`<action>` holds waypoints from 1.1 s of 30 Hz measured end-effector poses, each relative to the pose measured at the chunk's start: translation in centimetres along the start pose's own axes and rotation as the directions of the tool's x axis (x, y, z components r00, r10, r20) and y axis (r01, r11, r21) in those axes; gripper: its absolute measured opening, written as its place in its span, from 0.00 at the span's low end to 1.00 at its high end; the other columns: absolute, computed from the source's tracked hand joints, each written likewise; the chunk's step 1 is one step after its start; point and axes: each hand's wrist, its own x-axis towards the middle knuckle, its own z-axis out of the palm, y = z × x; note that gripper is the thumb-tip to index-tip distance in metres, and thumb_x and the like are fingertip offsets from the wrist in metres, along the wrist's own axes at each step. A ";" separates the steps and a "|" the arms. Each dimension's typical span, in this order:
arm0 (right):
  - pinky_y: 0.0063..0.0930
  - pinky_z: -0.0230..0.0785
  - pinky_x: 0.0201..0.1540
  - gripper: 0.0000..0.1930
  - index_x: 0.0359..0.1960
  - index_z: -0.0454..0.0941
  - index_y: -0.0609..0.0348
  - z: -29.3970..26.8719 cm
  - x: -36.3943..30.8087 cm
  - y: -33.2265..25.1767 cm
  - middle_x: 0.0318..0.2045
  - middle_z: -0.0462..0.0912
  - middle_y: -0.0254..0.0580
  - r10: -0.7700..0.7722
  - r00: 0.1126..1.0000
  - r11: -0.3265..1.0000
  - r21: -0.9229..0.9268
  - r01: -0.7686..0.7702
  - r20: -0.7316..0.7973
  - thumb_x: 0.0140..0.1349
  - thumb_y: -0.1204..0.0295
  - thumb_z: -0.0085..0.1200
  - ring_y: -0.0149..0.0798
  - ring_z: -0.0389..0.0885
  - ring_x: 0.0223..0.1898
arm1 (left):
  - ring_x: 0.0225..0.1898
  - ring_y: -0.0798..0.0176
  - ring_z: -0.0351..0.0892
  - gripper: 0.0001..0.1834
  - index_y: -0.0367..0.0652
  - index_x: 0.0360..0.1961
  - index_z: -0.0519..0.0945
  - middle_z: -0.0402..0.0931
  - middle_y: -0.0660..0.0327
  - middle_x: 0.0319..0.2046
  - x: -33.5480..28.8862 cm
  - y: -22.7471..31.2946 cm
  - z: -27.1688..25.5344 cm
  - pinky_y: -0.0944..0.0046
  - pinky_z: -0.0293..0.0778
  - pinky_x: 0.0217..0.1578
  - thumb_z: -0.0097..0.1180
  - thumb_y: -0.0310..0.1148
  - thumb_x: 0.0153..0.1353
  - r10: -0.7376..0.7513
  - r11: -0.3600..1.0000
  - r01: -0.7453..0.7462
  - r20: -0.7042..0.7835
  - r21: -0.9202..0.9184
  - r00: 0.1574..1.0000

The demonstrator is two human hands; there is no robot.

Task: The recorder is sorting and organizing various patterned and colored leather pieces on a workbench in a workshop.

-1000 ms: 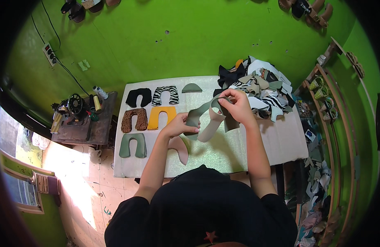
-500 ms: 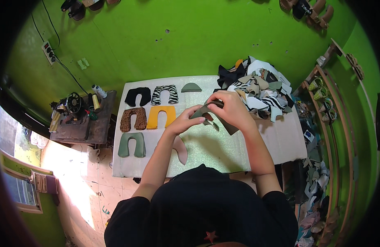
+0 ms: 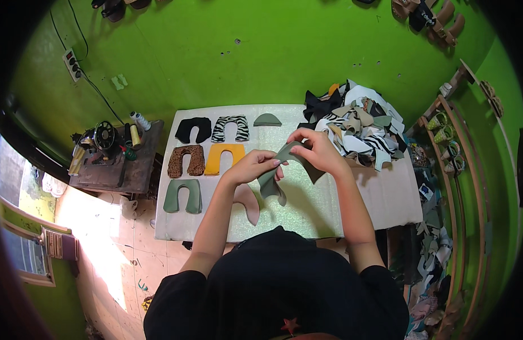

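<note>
Above the middle of the table I hold a grey-green piece of sheet material (image 3: 269,184), bent and curling at its lower end. My left hand (image 3: 251,165) pinches it near its middle, and my right hand (image 3: 319,152) grips its upper right part. To the left lie U-shaped cut pieces: black (image 3: 184,129), zebra-striped (image 3: 241,130), leopard-spotted (image 3: 198,161), yellow (image 3: 214,161) and green (image 3: 172,196). A pale pink piece (image 3: 250,207) is partly hidden by my left forearm. Beyond my hands rests a grey-green half-round piece (image 3: 267,119).
A heap of mixed scraps (image 3: 355,122) covers the back right of the white-topped table (image 3: 380,201). At left stands a sewing machine (image 3: 103,139) with thread spools (image 3: 139,121). A wooden rack (image 3: 451,187) with sandals is on the right; more scraps (image 3: 434,249) lie below it.
The grey-green piece has been turned and hangs lower on the left, showing more of its surface. Both hands keep hold of it. My left hand's fingers have shifted along it.
</note>
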 end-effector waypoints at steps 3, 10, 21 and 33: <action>0.17 0.66 0.31 0.11 0.37 0.74 0.62 1.5 0.0 1.5 0.30 0.76 0.35 0.145 0.989 0.973 0.179 -0.144 0.005 0.50 0.77 0.55 0.23 0.72 0.29 | 0.27 0.70 0.74 0.11 0.32 0.38 0.73 0.77 0.58 0.28 -1.1 -0.4 -0.1 0.71 0.70 0.32 0.45 0.30 0.60 -0.024 0.999 0.018 -0.128 -0.044 0.992; 0.16 0.66 0.28 0.09 0.31 0.71 0.63 5.7 0.5 4.0 0.23 0.77 0.33 0.245 0.900 0.835 0.392 -0.385 0.361 0.51 0.75 0.56 0.22 0.74 0.25 | 0.33 0.68 0.76 0.13 0.32 0.40 0.71 0.77 0.57 0.30 -5.5 -1.6 -2.0 0.70 0.70 0.37 0.49 0.31 0.58 -0.171 0.981 0.149 -0.199 -0.122 0.965; 0.17 0.66 0.27 0.06 0.33 0.67 0.62 15.2 4.8 3.2 0.22 0.77 0.37 0.103 0.899 0.877 0.388 -0.284 0.425 0.58 0.73 0.49 0.25 0.75 0.24 | 0.39 0.60 0.73 0.19 0.33 0.45 0.68 0.73 0.56 0.34 -14.8 -10.4 -4.7 0.63 0.68 0.43 0.48 0.36 0.58 -0.161 0.849 0.034 -0.197 -0.527 0.967; 0.21 0.67 0.32 0.14 0.39 0.72 0.64 29.7 8.2 7.2 0.28 0.77 0.39 0.327 0.842 0.838 0.281 -0.468 0.429 0.49 0.74 0.55 0.29 0.74 0.28 | 0.33 0.64 0.74 0.16 0.32 0.39 0.73 0.76 0.54 0.31 -23.7 -16.8 -10.0 0.66 0.68 0.36 0.54 0.33 0.53 -0.110 0.921 0.385 -0.912 0.056 0.395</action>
